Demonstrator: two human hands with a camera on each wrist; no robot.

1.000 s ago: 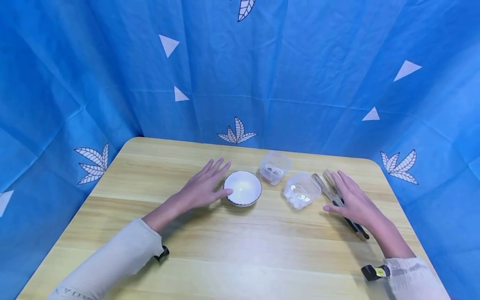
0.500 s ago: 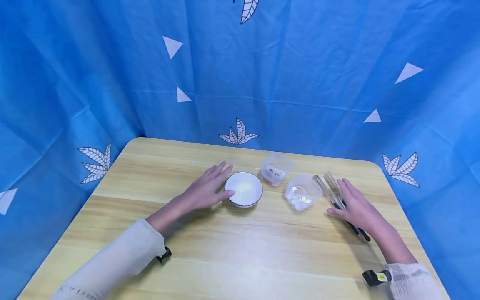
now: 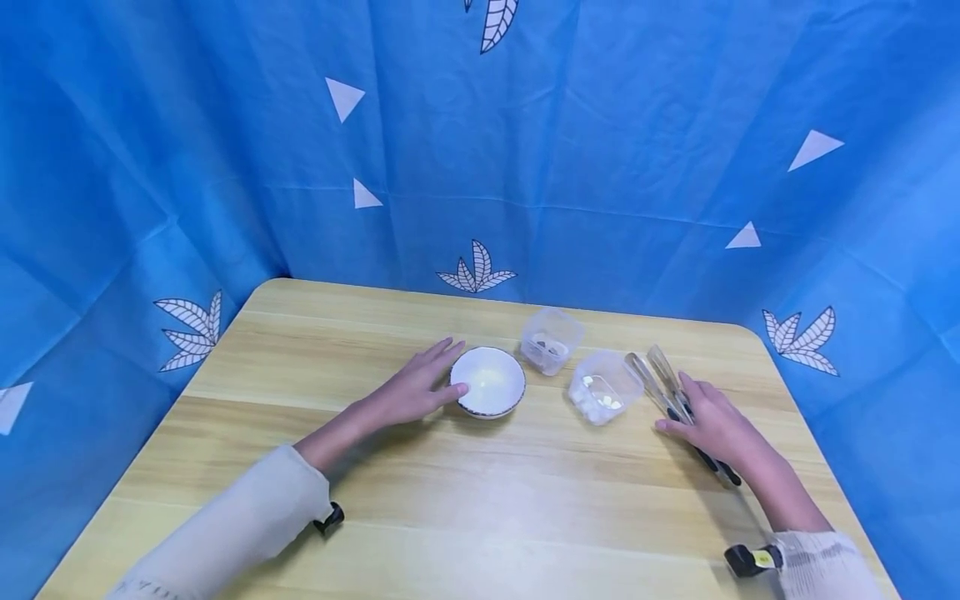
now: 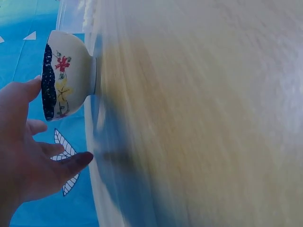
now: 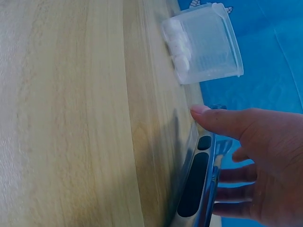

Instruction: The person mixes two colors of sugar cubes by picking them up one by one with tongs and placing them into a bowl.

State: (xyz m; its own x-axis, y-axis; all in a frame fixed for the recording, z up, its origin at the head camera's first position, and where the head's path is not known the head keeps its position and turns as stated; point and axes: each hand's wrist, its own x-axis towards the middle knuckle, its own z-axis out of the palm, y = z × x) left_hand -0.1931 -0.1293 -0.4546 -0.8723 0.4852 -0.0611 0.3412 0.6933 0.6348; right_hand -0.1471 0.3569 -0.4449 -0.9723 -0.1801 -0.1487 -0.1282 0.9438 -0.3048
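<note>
A small white bowl (image 3: 489,379) with a dark speckled rim and painted flowers stands upright on the table. My left hand (image 3: 411,393) is at its left side, thumb right at the rim and fingers loosely spread outside the wall. On the right lie metal tongs (image 5: 193,187) with black grip inserts, their two arms apart and pointing away. Over their handles is my right hand (image 3: 716,427), thumb on the left side and fingers on the right, loosely bent around them without closing. Part of the tongs is hidden beneath that hand.
Between bowl and tongs stands a clear plastic container (image 3: 618,377) with white rounded pieces inside. Behind it, a second clear container (image 3: 564,327) holds something small that is hard to make out. A blue patterned curtain (image 3: 637,100) borders the wooden table (image 3: 465,517).
My left fingers have come down lower beside the bowl. The right hand has lowered and drawn slightly back over the tongs, its fingers bending more. Bowl, containers and tongs have stayed put.
</note>
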